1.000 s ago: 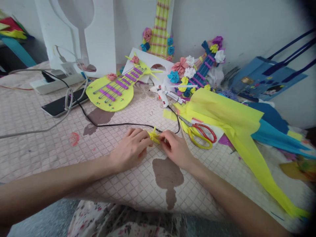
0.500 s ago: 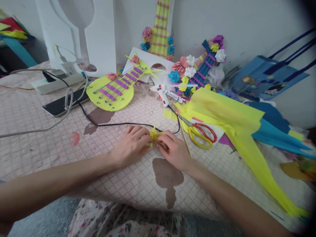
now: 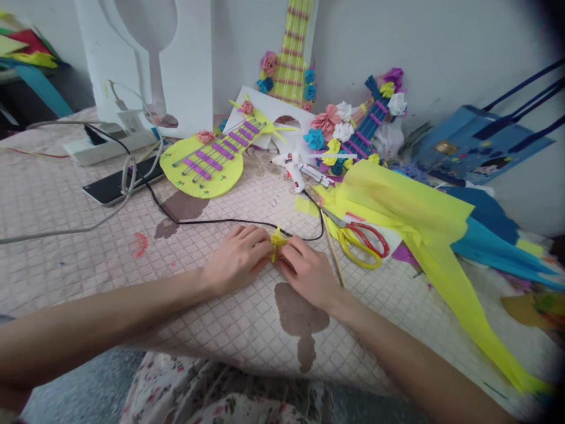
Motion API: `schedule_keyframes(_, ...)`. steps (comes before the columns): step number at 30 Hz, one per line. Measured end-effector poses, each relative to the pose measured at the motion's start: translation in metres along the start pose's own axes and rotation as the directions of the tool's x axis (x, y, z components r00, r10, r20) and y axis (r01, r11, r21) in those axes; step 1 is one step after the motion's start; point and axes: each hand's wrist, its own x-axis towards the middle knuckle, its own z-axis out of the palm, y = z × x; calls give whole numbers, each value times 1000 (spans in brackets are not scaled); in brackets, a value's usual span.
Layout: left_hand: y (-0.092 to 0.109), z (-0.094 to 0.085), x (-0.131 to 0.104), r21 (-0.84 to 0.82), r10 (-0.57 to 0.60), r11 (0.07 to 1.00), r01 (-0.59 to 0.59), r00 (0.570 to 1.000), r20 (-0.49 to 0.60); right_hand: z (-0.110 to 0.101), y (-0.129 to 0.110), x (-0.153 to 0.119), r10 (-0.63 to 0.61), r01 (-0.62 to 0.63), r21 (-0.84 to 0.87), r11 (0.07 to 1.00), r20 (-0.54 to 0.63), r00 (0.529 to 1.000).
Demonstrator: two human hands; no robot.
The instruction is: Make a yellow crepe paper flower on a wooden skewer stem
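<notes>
Forearms (image 3: 132,311) angled inward, left grip (image 3: 241,257) and right grip (image 3: 308,270) nearly meet, fingers (image 3: 260,240) curled.

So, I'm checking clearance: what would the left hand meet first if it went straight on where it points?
The small yellow piece at its fingertips; just beyond, probably the right hand, though depth there is unclear.

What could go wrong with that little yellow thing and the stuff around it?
The yellow piece between the left hand and right hand looks small and thin, so it might tear or bend.
The cord runs just beyond both hands to the glue gun; snagging it might drag the gun, which could be hot, though I can't tell.
The scissors lie near the right hand, so a careless reach might bump them.
</notes>
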Motion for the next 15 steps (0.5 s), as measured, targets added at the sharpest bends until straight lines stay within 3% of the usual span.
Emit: schedule_keyframes(15, 1, -1, 2, 18, 21, 1000, -21, 999, -34, 2, 1, 0, -72, 67, -73, 995, -61, 996)
